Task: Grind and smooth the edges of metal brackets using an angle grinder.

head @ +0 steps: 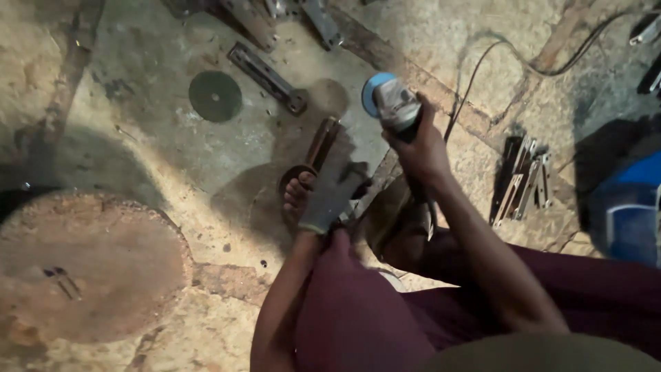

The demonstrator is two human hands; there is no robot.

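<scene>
Right hand [421, 148]: gripping angle grinder [392, 103]
Left hand [334, 193]: gloved, clamped on metal bar [322, 143]
Risk: disc kickback likely hits bare foot [297, 195] beside bar

Loose disc [215, 96] left of grinder [391, 103], metal strips [525, 180] right, round slab [89, 265] far left.
</scene>
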